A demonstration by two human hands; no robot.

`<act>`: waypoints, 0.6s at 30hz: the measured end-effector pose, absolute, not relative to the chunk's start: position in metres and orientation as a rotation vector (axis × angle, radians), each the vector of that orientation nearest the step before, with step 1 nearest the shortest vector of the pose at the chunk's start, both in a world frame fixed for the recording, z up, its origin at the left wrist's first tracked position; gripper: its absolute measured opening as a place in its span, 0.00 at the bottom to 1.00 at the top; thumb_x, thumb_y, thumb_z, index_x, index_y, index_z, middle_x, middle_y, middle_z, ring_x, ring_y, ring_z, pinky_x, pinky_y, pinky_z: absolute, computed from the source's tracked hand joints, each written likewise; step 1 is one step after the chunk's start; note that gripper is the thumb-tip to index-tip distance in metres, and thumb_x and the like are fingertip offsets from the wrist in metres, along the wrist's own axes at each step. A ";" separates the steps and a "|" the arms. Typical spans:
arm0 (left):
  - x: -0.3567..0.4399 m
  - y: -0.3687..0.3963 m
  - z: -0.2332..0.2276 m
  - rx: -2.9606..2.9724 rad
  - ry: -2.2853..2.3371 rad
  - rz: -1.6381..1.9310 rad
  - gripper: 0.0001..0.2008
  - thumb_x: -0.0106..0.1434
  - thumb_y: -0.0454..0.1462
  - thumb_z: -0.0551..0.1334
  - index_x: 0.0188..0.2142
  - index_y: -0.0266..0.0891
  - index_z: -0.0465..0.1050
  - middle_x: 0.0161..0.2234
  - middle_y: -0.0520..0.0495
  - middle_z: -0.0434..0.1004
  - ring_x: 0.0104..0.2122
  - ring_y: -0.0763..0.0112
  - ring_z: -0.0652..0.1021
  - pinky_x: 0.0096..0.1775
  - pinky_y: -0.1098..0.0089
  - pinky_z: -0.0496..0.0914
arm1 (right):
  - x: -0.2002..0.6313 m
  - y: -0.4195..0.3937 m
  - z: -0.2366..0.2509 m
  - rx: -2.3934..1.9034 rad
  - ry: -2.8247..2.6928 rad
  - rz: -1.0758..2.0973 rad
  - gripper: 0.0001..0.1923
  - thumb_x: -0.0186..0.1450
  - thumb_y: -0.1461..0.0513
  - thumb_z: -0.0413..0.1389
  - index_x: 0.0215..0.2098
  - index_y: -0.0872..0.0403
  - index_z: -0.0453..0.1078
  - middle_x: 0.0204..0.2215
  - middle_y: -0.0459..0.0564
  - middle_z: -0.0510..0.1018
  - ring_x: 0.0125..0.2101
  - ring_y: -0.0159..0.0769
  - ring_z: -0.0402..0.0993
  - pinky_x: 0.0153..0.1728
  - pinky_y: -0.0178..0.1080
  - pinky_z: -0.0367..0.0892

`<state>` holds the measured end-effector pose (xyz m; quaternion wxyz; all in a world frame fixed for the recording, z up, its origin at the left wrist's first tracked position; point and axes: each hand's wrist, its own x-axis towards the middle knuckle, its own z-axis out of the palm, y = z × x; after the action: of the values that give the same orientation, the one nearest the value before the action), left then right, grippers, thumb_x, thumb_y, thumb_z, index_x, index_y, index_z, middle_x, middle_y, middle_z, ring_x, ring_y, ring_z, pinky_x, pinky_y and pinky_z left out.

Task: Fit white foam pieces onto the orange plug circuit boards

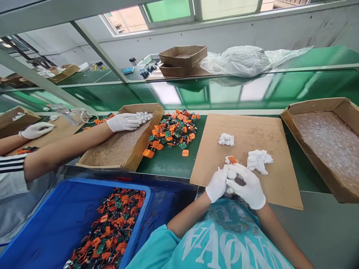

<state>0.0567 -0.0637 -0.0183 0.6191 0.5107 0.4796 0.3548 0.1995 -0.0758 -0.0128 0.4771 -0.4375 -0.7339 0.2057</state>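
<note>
Fingers of the left hand (217, 184) and right hand (249, 185) pinch a white-wrapped orange part (232, 160), its orange end poking above the fingertips.

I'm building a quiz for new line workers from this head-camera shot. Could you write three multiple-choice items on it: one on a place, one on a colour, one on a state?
1. Where does the loose pile of orange parts lie?
A. on the green bench between the cardboard tray and the cardboard sheet
B. inside the plastic bag
C. on the windowsill

2. What colour is the bin at lower left?
A. red
B. blue
C. grey

3. How are the person's left hand and right hand?
A. bare and apart
B. gloved, resting flat on the cardboard
C. gloved, together, holding an orange part wrapped in white material

Answers: 1 A, the pile sits on green surface between the cardboard tray and the cardboard sheet. 2 B, its walls are plainly blue. 3 C, both white-gloved hands close on the piece.
</note>
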 end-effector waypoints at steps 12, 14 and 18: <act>0.048 -0.056 -0.019 0.977 0.754 0.773 0.35 0.56 0.68 0.54 0.29 0.36 0.65 0.19 0.53 0.63 0.18 0.78 0.63 0.21 0.74 0.58 | 0.195 -0.082 -0.021 -1.072 -1.558 0.693 0.24 0.62 0.61 0.63 0.57 0.48 0.67 0.51 0.53 0.78 0.50 0.43 0.77 0.50 0.46 0.75; 0.048 -0.057 -0.019 1.008 0.723 0.859 0.36 0.55 0.68 0.56 0.32 0.35 0.66 0.23 0.51 0.67 0.21 0.77 0.66 0.24 0.73 0.63 | 0.194 -0.081 -0.014 -1.062 -1.581 0.560 0.21 0.63 0.63 0.62 0.54 0.48 0.68 0.53 0.53 0.76 0.55 0.44 0.74 0.55 0.50 0.71; 0.051 -0.058 -0.012 1.186 0.856 1.053 0.34 0.52 0.64 0.65 0.37 0.34 0.71 0.35 0.41 0.76 0.34 0.66 0.75 0.39 0.67 0.72 | 0.190 -0.081 0.002 -1.042 -1.672 0.272 0.23 0.63 0.68 0.61 0.54 0.46 0.69 0.56 0.52 0.74 0.56 0.43 0.72 0.57 0.49 0.70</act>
<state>0.0506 -0.0579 -0.0123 0.6206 0.5161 0.3722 0.4583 0.1900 -0.0806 0.0025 0.5448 -0.4393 -0.7050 0.1148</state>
